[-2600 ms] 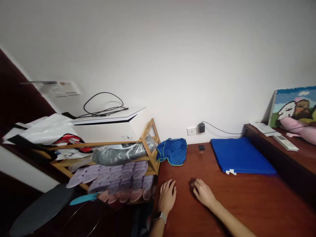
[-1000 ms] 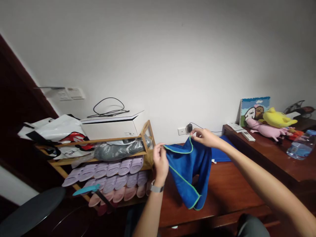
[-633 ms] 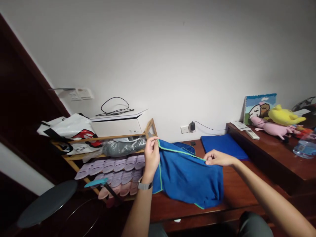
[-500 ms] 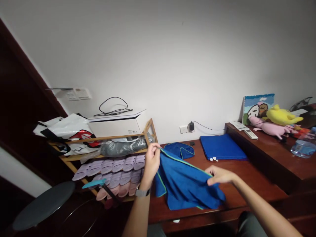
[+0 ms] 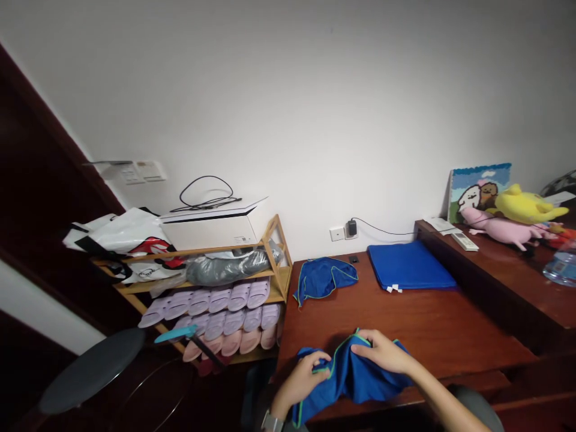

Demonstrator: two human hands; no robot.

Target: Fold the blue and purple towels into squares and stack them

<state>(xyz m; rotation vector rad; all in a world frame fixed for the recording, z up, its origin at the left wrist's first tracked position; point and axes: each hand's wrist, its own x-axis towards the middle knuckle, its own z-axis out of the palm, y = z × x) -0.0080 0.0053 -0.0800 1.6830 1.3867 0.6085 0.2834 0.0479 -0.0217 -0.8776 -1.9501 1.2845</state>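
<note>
A blue cloth [image 5: 360, 378] with green edging lies bunched at the front edge of the wooden desk, part of it hanging toward me. My left hand [image 5: 303, 378], with a watch on its wrist, grips the cloth's green edge at the left, fingers curled. Thumb and fingers of my right hand [image 5: 382, 353] pinch the same edge farther right. Behind it, a second blue cloth [image 5: 321, 277] with green edging sits crumpled near the wall. To its right is a flat stack of folded blue cloth [image 5: 409, 267] with small white tags.
At left stands a wooden rack [image 5: 281, 282] with slippers [image 5: 220, 300], a white box [image 5: 211, 231] and a plastic bag [image 5: 121, 234]. A raised ledge [image 5: 486, 270] on the right bears plush toys [image 5: 526, 207], a remote [image 5: 465, 241] and a water bottle [image 5: 562, 267]. A dark stool [image 5: 92, 372] is lower left.
Both hands have come down and closer to me with the cloth. It was held up and spread between them; now it is gathered low at the desk's front edge.
</note>
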